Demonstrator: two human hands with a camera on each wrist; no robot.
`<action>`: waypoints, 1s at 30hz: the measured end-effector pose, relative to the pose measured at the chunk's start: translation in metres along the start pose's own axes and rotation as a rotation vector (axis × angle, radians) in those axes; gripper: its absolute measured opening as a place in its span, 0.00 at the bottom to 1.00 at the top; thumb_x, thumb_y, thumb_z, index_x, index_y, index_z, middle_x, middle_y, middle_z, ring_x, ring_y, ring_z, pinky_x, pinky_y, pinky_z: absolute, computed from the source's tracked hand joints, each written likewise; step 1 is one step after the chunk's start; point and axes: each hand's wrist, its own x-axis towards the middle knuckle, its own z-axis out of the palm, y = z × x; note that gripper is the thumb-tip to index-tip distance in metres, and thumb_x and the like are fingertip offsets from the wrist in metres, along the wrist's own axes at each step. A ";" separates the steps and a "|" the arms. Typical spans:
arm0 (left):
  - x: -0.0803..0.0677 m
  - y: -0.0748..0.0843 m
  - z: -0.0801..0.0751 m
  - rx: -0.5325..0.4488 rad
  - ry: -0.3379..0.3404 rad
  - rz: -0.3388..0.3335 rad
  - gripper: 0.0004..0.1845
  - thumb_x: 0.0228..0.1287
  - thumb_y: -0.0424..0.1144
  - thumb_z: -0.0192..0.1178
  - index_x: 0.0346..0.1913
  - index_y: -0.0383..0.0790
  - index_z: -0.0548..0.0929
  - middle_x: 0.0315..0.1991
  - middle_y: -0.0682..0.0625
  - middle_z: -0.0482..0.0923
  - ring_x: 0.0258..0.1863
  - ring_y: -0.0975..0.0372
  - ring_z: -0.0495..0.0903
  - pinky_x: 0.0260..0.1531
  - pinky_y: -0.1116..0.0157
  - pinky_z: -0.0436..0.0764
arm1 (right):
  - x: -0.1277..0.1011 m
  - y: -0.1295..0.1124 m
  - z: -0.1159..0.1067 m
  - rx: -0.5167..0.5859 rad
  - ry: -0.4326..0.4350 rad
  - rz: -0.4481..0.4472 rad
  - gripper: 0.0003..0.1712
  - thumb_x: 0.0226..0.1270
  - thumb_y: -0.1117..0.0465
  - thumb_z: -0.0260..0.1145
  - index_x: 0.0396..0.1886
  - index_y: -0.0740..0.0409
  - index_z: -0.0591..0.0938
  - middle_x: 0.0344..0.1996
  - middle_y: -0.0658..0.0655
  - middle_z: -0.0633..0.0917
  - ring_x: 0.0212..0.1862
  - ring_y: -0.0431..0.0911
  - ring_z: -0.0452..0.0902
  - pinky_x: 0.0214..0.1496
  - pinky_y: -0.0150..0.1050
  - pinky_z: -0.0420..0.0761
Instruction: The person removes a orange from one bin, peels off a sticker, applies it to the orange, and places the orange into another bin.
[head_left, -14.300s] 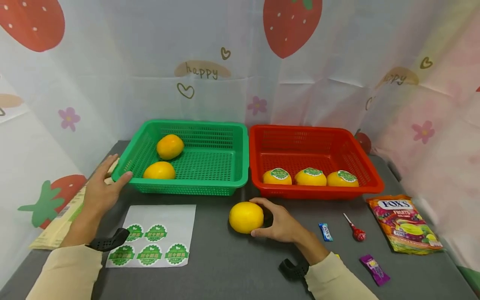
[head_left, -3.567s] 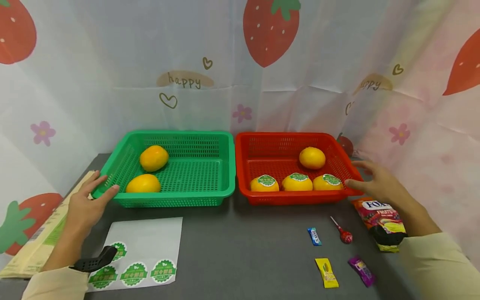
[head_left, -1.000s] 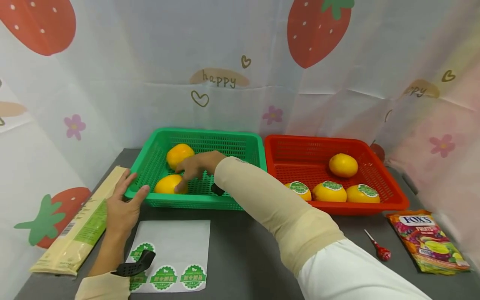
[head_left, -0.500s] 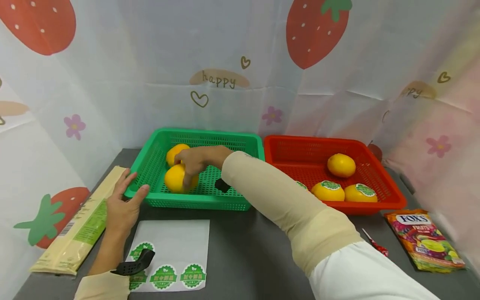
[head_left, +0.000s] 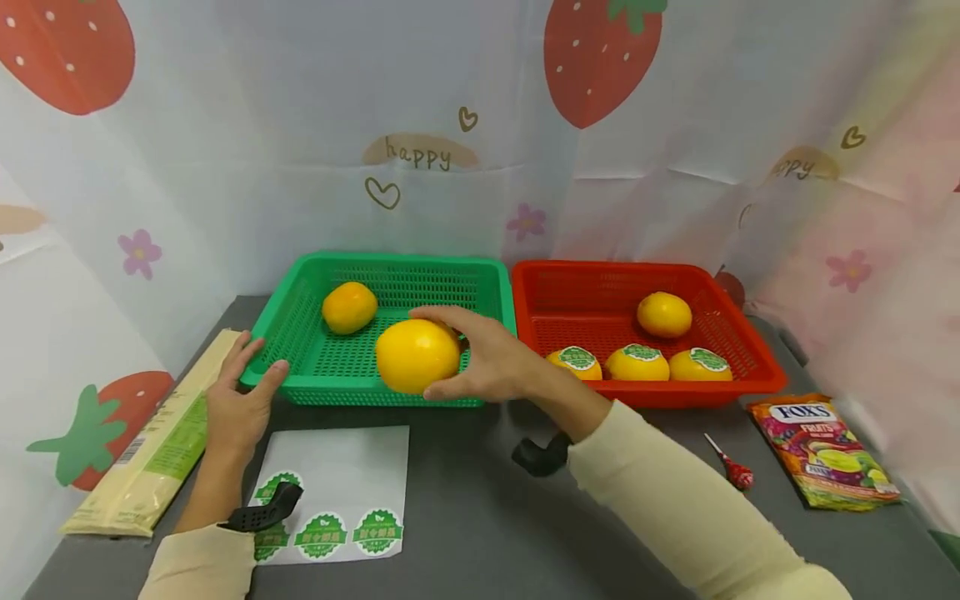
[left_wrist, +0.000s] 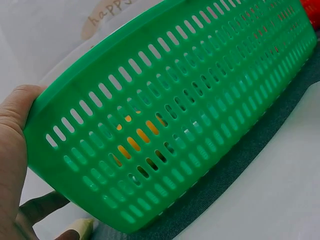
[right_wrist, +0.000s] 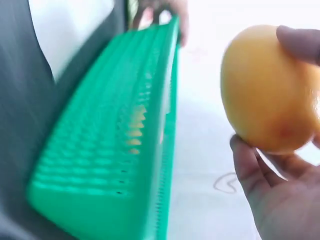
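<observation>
In the head view my right hand [head_left: 491,354] holds a smooth yellow-orange fruit [head_left: 416,357] between thumb and fingers, raised over the front rim of the green basket [head_left: 405,398]. No sticker shows on this fruit. The right wrist view shows the fingertips around the fruit [right_wrist: 267,90], clear of the basket. My left hand [head_left: 238,408] grips the green basket's front left corner, its thumb on the front side and fingers along the left side. In the left wrist view it stays at the basket's end [left_wrist: 100,165]. Another yellow-orange fruit [head_left: 349,307] lies inside the green basket.
A red basket [head_left: 652,393] stands to the right, with a fruit [head_left: 664,314] behind a row of stickered ones. A sheet of green stickers [head_left: 337,454] lies in front. A tall packet [head_left: 150,458] lies left; a lollipop [head_left: 738,475] and candy bag [head_left: 823,454] lie right.
My right hand has taken the front fruit out of the green basket and brought it forward and right. Over the longer span, one sticker left the sheet and another fruit joined the red basket.
</observation>
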 end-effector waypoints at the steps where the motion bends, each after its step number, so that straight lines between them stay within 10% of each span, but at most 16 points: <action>1: 0.001 0.000 -0.001 -0.003 -0.001 0.003 0.30 0.65 0.37 0.63 0.69 0.38 0.70 0.73 0.56 0.56 0.70 0.67 0.52 0.60 0.75 0.61 | -0.014 0.000 0.002 0.019 0.042 -0.008 0.49 0.50 0.56 0.79 0.71 0.52 0.64 0.60 0.51 0.72 0.53 0.43 0.70 0.53 0.39 0.75; 15: -0.001 -0.003 0.005 -0.022 0.017 -0.005 0.29 0.66 0.37 0.63 0.68 0.37 0.70 0.73 0.56 0.56 0.70 0.67 0.51 0.58 0.78 0.61 | -0.132 0.037 0.035 0.042 0.182 0.156 0.46 0.49 0.55 0.79 0.67 0.52 0.67 0.60 0.48 0.74 0.53 0.44 0.72 0.57 0.47 0.72; 30: -0.001 0.001 0.004 -0.003 0.010 -0.041 0.29 0.66 0.38 0.63 0.68 0.37 0.70 0.73 0.56 0.55 0.71 0.68 0.51 0.60 0.75 0.60 | -0.152 0.080 0.052 0.063 0.140 0.236 0.47 0.47 0.59 0.80 0.67 0.52 0.66 0.59 0.48 0.73 0.53 0.45 0.71 0.57 0.52 0.70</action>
